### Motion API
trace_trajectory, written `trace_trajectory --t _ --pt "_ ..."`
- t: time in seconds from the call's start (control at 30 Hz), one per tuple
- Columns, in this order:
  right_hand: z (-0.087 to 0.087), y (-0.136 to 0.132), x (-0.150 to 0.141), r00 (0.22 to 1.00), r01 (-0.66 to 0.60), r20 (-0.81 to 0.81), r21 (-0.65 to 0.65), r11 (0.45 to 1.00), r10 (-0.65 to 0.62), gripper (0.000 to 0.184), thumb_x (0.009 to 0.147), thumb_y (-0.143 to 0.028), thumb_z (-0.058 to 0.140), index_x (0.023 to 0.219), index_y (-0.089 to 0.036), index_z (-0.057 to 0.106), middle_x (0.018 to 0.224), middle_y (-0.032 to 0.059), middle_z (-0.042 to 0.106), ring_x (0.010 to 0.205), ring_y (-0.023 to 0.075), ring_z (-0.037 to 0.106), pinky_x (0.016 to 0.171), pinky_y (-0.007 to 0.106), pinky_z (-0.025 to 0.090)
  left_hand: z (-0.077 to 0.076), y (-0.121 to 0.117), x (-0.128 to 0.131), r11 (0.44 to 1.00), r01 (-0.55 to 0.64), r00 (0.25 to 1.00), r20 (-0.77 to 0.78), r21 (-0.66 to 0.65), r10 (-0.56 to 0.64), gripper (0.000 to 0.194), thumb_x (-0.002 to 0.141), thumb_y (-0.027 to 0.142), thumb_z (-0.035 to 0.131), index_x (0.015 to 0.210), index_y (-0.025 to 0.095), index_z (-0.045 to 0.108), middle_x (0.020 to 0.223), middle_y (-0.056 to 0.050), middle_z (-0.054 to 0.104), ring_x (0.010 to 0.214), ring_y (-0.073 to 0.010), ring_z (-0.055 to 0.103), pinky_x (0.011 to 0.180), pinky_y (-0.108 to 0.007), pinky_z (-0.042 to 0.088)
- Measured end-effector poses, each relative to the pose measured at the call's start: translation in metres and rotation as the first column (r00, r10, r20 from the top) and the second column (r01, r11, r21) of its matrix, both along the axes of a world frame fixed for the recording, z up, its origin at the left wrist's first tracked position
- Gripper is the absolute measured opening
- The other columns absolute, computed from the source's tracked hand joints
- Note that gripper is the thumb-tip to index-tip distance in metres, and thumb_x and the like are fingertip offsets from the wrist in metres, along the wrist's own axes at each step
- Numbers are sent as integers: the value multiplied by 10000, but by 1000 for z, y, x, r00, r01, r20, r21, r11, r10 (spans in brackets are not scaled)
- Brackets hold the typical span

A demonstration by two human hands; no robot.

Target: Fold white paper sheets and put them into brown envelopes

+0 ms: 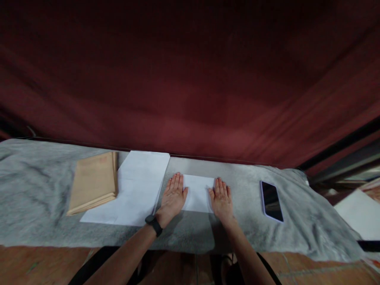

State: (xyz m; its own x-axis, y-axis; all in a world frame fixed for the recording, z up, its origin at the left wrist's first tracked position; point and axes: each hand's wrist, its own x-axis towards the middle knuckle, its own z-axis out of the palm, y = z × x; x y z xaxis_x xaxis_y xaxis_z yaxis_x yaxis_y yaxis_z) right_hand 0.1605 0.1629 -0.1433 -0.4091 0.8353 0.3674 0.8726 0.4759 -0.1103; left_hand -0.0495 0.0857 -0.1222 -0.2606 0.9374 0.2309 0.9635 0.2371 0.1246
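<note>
A small white sheet of paper (pixel 198 194), possibly folded, lies flat in front of me. My left hand (pixel 173 194) rests palm down at its left edge, fingers stretched out and pointing away from me. At the right edge my right hand (pixel 221 198) lies flat in the same way, fingers extended. Both thumbs touch the paper or its border. Just left of my left hand is a stack of larger white paper sheets (pixel 139 186). Brown envelopes (pixel 93 180) are piled partly on top of that stack.
A grey cloth (pixel 243 221) covers the narrow table. Toward the right lies a phone (pixel 272 201) with a purple edge. A dark red curtain or sheet (pixel 190 99) hangs behind the table. A white sheet-like object (pixel 360 213) is at the far right, beyond the cloth.
</note>
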Motion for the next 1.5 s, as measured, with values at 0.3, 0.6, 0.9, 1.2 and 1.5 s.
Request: trace_trajectory --t 0.3,0.6,0.9,1.2,1.5 --pt "13 -5 10 997 73 -15 -27 997 -74 590 1059 -352 225 1527 -24 374 1580 217 373 1464 327 360 1194 518 273 10 -8 4 999 -19 1000 25 39 18 611 1001 314 299 1517 -8 358 1583 -216 360 1505 -295 286 1240 -487 225" --pt "21 -46 -20 937 -348 -64 -107 931 343 536 1074 -342 254 1558 -128 339 1603 100 378 1501 202 306 1229 411 279 -2 -24 49 959 282 959 30 28 -283 607 960 161 287 1562 84 298 1601 -140 372 1513 -224 274 1254 -460 215" --pt "11 -36 3 979 -201 22 -30 979 202 571 1069 -391 303 1566 -111 315 1601 136 365 1481 261 341 1211 459 260 -1 -32 20 988 150 988 41 42 -151 601 1007 329 317 1554 79 319 1612 -156 335 1524 -245 241 1250 -459 207" --pt "6 -31 14 997 -69 -21 -38 997 68 631 1061 -454 261 1519 -41 392 1556 211 419 1447 334 378 1191 552 249 6 -24 -18 993 -55 916 401 104 8 561 939 249 414 1477 97 461 1530 -150 482 1421 -261 448 1162 -408 400" --pt "24 -61 -14 928 -372 -65 -158 915 366 648 1034 -474 365 1569 -113 303 1618 134 338 1499 256 308 1239 490 222 51 -12 -39 922 -336 162 952 -195 260 551 832 311 641 1347 124 579 1090 -110 749 929 -200 719 704 -266 529"
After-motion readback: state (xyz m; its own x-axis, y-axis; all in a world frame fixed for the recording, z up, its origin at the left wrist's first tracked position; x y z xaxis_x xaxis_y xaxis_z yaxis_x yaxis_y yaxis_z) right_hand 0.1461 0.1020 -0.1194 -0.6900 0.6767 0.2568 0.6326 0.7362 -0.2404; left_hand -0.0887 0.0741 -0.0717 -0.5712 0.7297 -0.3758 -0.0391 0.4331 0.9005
